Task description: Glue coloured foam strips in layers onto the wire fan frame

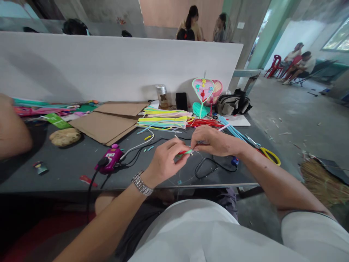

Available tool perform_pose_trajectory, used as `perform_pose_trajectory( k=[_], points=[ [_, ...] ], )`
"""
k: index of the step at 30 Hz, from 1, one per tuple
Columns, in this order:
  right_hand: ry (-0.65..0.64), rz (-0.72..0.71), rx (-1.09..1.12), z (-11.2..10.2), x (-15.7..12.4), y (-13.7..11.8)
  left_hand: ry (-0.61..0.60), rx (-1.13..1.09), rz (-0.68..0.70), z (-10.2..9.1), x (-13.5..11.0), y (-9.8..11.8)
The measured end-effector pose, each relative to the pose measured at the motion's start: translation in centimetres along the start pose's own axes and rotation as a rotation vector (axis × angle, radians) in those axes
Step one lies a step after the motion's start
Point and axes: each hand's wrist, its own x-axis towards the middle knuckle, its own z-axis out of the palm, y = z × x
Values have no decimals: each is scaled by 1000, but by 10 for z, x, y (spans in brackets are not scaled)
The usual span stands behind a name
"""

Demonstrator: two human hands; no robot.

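My left hand [167, 160], with a metal watch on the wrist, is closed in a pinch on a small red and green pipe cleaner piece [188, 151]. A thin pale end sticks out by the fingers. My right hand [208, 140] comes in from the right, its fingertips pinched at the green end of the same piece; a pale lilac strip [224, 126] shows just behind this hand. Beyond the hands lie bundles of yellow and pale blue pipe cleaners [163, 122] and red ones [204, 123]. A heart-shaped pink fan-like ornament edged in green [203, 89] stands behind them.
Yellow-handled scissors [269, 155] lie at the right edge. A purple power adapter [110, 160] with cords and a coiled black cable [203, 176] are near the hands. Cardboard [106, 125], a stone [64, 137], a jar [162, 96] and a phone [181, 101] sit farther back. Another person's arm [12, 127] is at left.
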Motion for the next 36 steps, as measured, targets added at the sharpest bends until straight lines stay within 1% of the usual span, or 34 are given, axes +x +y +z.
perform_pose_trajectory(
  k=[5,9,12,18,20,22,24,27,28,30,31,33,34,36],
  points=[
    [-121,114,292,-7,0,0,2,-45,53,-2,3,5],
    [-193,136,485,-10,0,4,18,-70,97,-5,7,12],
    [-217,142,618,-7,1,7,19,-88,128,-8,9,16],
    [-192,105,880,5,3,5,30,-103,157,-20,12,24],
    [-152,93,949,5,3,-2,46,-88,157,-28,15,28],
    [-85,85,986,2,5,-14,85,-54,143,-38,19,33],
    [12,67,969,-4,8,-30,165,18,118,-49,25,37],
    [224,15,807,-8,14,-53,355,193,49,-61,29,39],
    [300,-6,730,-7,17,-58,405,238,21,-62,28,39],
    [429,-54,568,1,22,-63,454,249,-49,-59,21,37],
    [473,-80,487,8,25,-63,459,205,-94,-54,15,35],
    [516,-129,319,26,32,-59,490,26,-238,-39,-3,31],
    [521,-143,239,37,35,-56,526,-99,-342,-30,-13,30],
    [509,-147,112,59,40,-51,636,-377,-575,-15,-33,29]
  ],
)
